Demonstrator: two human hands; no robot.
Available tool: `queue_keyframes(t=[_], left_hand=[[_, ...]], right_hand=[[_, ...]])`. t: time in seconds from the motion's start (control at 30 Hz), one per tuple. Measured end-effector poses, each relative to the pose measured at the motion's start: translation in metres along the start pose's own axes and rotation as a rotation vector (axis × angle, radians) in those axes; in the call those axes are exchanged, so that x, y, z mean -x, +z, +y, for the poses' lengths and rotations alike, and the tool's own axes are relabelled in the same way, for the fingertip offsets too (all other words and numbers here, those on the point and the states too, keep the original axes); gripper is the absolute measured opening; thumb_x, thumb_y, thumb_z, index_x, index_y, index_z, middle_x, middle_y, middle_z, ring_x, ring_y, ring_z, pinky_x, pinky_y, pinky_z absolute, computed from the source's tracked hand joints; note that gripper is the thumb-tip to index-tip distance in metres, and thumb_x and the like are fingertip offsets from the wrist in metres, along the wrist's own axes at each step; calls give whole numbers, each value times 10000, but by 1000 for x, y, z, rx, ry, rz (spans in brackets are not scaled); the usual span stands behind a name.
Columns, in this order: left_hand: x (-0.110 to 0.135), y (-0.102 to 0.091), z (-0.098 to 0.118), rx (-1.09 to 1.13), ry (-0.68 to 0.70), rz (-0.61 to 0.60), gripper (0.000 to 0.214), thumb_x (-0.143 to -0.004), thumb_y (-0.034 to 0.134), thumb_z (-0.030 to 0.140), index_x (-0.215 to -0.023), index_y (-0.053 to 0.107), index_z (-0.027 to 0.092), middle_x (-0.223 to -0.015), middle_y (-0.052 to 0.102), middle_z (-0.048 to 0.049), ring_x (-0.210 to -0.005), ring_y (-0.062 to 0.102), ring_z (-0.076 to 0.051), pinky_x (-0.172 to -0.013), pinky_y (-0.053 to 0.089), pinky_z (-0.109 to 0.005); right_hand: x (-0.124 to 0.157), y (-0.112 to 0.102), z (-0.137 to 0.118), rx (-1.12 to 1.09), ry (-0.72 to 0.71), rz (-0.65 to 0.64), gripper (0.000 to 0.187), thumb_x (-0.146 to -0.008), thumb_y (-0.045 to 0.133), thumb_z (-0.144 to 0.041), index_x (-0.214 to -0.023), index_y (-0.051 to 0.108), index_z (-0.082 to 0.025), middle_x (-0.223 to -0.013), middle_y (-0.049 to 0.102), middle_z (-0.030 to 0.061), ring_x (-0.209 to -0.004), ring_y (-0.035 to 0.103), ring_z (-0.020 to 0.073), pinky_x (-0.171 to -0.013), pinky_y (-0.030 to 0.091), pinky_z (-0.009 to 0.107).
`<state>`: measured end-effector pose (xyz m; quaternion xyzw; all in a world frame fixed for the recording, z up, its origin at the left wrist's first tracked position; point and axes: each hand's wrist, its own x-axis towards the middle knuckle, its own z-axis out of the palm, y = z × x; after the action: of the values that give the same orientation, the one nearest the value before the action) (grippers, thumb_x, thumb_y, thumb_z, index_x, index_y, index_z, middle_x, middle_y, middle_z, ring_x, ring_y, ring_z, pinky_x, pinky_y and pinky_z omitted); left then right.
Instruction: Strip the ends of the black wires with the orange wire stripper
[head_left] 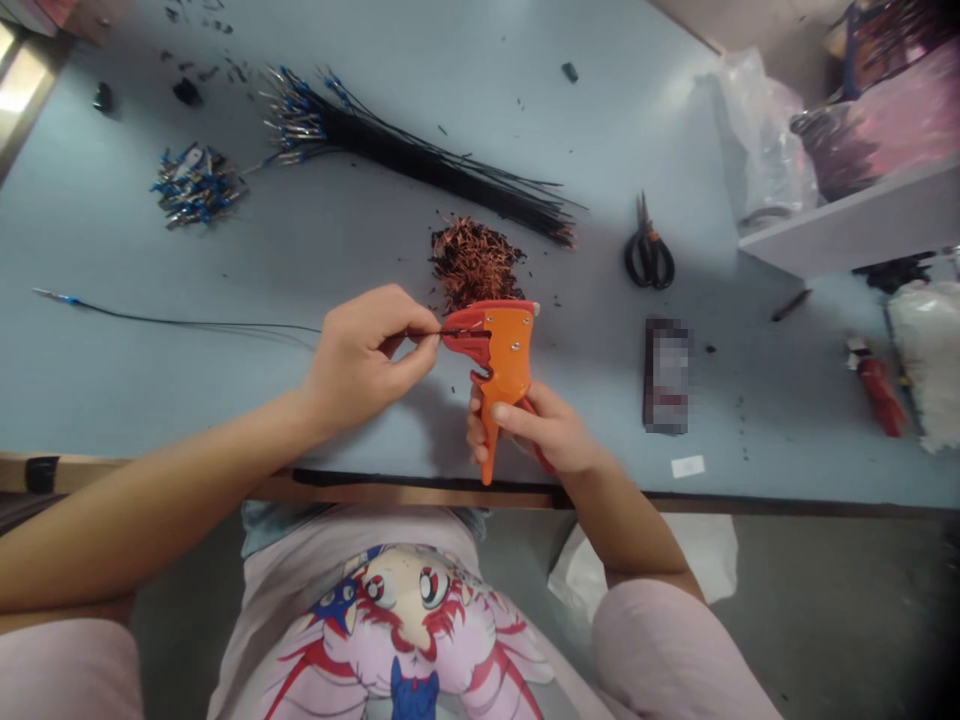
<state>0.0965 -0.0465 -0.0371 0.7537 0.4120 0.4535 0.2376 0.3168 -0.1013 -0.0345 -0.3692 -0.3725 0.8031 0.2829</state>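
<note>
My left hand point(375, 355) pinches a thin black cable point(202, 323) close to its right end. The cable trails left across the table to a blue and silver connector at its far tip. Its other end sits at the red jaws of an orange wire stripper point(510, 350). My right hand point(536, 425) is wrapped round the stripper's handles, holding it upright near the table's front edge. Just behind the tool lies a heap of copper and black wire scraps point(476, 260). How far the cable goes into the jaws I cannot tell.
A bundle of black cables point(420, 160) with blue connectors lies at the back. Left of it is a pile of connectors point(196, 188). To the right are scissors point(649, 255), a blurred phone point(666, 376), a red lighter point(876, 388) and a white shelf point(847, 215).
</note>
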Motion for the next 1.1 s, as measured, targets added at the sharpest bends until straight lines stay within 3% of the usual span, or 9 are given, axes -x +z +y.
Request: queue_keyframes(t=[0.53,1.1], left_hand=[[1,0,-1,-112,43,-18,123,-804,576,111,-742,655,181,-664,594,5,-611,520,-114,-590,403,-260],[3,-4,0,-230,24,-97,133,-816,571,155,-741,674,194,-658,583,7,-613,535,-120,-577,389,-270]], right_hand=[[-1,-1,1,95,-6,5,240,-901,653,-362,-977,585,-145,-738,655,27,-631,637,146,-607,559,305],[-2,2,1,137,18,59,316,-892,639,-452,-919,561,-147,-686,627,11,-573,622,142,-517,534,276]])
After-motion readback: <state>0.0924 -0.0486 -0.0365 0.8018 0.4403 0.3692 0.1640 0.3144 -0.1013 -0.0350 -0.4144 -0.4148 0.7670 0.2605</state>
